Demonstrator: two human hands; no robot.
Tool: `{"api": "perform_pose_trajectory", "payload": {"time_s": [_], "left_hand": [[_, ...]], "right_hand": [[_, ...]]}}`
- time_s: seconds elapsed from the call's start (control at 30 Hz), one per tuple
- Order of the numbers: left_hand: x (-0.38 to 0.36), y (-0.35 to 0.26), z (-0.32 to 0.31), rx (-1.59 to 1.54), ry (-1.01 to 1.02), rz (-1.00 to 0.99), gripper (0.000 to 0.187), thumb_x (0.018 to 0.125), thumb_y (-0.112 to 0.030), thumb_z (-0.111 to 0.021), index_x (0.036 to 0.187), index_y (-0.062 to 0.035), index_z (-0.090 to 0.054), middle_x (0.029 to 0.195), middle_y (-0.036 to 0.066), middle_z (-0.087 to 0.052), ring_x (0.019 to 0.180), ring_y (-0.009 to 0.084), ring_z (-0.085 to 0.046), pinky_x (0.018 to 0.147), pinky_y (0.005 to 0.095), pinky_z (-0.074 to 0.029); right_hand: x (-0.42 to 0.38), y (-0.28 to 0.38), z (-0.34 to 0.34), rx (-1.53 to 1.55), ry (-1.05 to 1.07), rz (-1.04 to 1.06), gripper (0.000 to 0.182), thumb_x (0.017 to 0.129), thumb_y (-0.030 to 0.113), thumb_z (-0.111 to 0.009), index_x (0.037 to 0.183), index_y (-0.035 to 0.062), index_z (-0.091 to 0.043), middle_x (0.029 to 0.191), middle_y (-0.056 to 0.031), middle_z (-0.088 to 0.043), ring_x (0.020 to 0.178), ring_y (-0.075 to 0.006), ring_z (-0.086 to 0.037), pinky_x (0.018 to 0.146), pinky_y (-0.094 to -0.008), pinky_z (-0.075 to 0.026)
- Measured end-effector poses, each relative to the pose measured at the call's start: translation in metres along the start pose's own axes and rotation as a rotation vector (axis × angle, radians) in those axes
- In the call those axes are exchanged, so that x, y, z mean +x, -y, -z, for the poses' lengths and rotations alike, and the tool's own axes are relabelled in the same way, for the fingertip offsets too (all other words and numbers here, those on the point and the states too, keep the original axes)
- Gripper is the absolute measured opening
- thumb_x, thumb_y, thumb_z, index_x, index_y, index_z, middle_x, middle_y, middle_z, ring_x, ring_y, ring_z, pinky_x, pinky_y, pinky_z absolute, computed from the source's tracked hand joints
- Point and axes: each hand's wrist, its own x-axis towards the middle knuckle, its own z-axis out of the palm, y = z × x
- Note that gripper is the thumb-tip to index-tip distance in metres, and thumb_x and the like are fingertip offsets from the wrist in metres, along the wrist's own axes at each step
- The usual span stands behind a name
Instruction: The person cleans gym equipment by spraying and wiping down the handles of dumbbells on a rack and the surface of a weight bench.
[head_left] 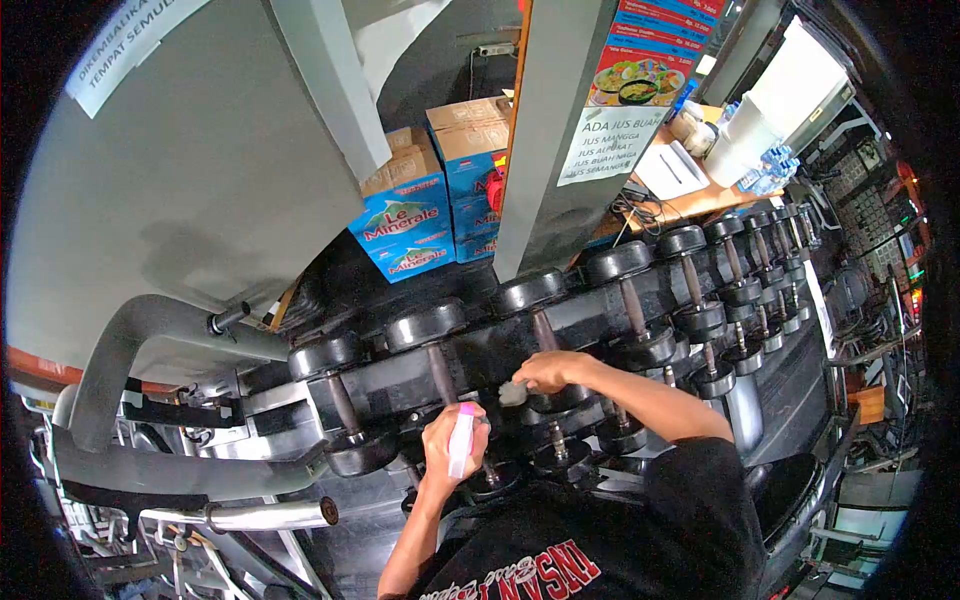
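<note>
My left hand point(438, 441) is wrapped round a white and pink spray bottle point(461, 446), held over the near side of the dumbbell rack. In my right hand point(553, 371), fingers closed, is a crumpled pale grey cloth point(512, 393), right beside a black dumbbell point(533, 291) with a grey handle. Another dumbbell point(428, 325) lies just beyond the bottle, its handle running toward my left hand. My right forearm crosses above several dumbbells and hides parts of them.
More dumbbells point(620, 262) continue along the rack to the right. Blue water cartons point(402, 222) are stacked behind it, next to a grey pillar point(560, 130) with posters. A thick grey machine frame point(120, 345) stands at left. A wooden table point(690, 203) with bottles is at upper right.
</note>
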Motion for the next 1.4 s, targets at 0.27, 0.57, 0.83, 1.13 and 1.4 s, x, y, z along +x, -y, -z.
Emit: {"api": "perform_pose_trajectory", "payload": {"time_s": [0.27,0.57,0.83,1.13,1.4], "left_hand": [[0.0,0.0,-0.001,-0.01,-0.016,-0.008,0.023,0.072,0.002,-0.069,0.093,-0.0024,-0.06,0.086,0.014,-0.067,0.068,0.0259,-0.066,0.064,0.0326,-0.053],[0.003,-0.002,0.0,0.047,0.015,0.017,0.017,0.076,-0.003,-0.068,0.092,-0.0025,-0.061,0.085,0.013,-0.066,0.067,0.0244,-0.065,0.063,0.0318,-0.052],[-0.003,0.001,-0.005,-0.048,-0.002,0.162,0.014,0.076,-0.003,-0.067,0.09,-0.0015,-0.063,0.084,0.012,-0.066,0.068,0.0238,-0.065,0.064,0.0318,-0.052],[-0.01,0.005,-0.006,-0.098,-0.026,0.224,0.015,0.076,0.0,-0.066,0.09,-0.0009,-0.062,0.083,0.012,-0.066,0.07,0.0236,-0.066,0.067,0.0324,-0.052],[-0.008,0.001,-0.006,0.011,-0.006,0.028,0.012,0.082,-0.01,-0.062,0.091,-0.0026,-0.058,0.085,0.012,-0.065,0.062,0.0176,-0.063,0.059,0.0298,-0.051]], "right_hand": [[-0.049,-0.015,0.065,-0.095,0.369,-0.35,0.042,0.083,0.018,-0.058,0.124,0.013,-0.058,0.114,-0.0167,-0.064,0.109,-0.0345,-0.058,0.091,-0.0428,-0.047],[-0.036,-0.07,-0.003,0.013,0.088,-0.341,0.022,0.079,0.009,-0.055,0.097,0.0095,-0.065,0.1,-0.0155,-0.066,0.102,-0.0369,-0.06,0.083,-0.0463,-0.049],[-0.053,0.022,0.074,-0.092,0.248,-0.124,0.028,0.077,0.006,-0.056,0.102,0.0104,-0.066,0.092,-0.018,-0.067,0.087,-0.037,-0.064,0.076,-0.0464,-0.051],[0.023,0.002,-0.032,0.063,-0.302,0.022,0.024,0.083,0.019,-0.054,0.102,0.0079,-0.063,0.094,-0.0185,-0.066,0.091,-0.0392,-0.063,0.078,-0.0495,-0.049],[0.017,-0.01,-0.007,-0.027,0.042,0.098,0.033,0.081,0.011,-0.056,0.112,0.0168,-0.063,0.092,-0.016,-0.068,0.089,-0.0354,-0.064,0.075,-0.0468,-0.05]]}}
